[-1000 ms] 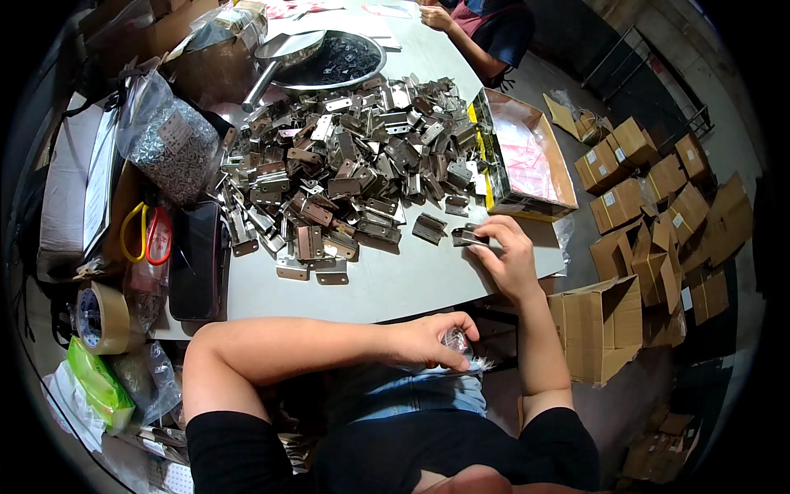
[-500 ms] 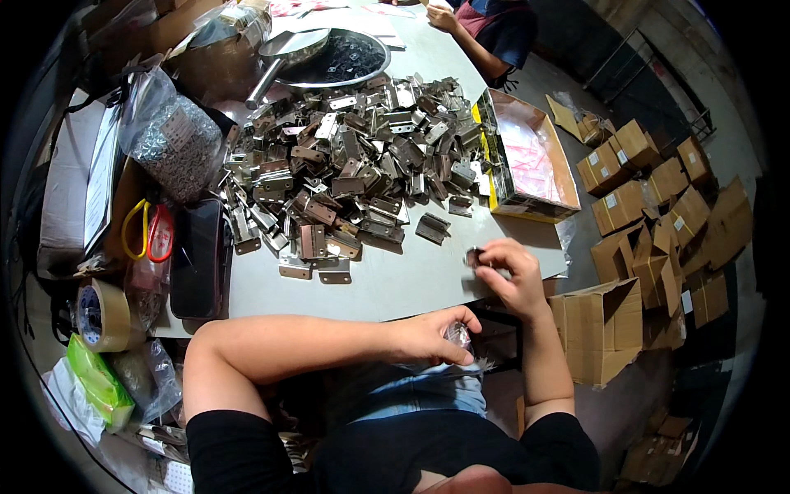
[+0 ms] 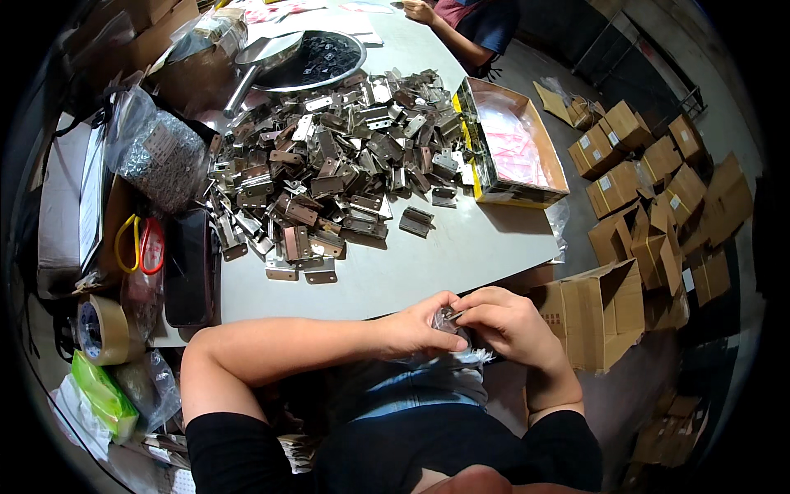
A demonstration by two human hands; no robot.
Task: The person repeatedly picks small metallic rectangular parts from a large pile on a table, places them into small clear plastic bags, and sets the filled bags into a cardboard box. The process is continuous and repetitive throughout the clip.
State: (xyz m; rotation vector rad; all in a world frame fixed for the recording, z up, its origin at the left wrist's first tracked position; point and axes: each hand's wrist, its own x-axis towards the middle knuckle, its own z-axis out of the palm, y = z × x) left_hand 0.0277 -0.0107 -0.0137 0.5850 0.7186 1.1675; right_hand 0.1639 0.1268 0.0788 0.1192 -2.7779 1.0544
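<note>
Bare tabletop (image 3: 485,251) left a low path between its near edge and the bracket heap (image 3: 329,173), a loose bracket clump (image 3: 417,221) jutting in; an open carton (image 3: 518,194) barred the far right, a dark flat case (image 3: 188,272) the left.

The tabletop (image 3: 370,296) is brightly lit; fisheye edges curve into black.

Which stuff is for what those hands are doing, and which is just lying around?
Seems part of the job:
left hand, holding clear plastic
right hand, up against the plastic
brackets, piled on the table

Seems just lying about:
scissors
tape
black case
green pack
</note>
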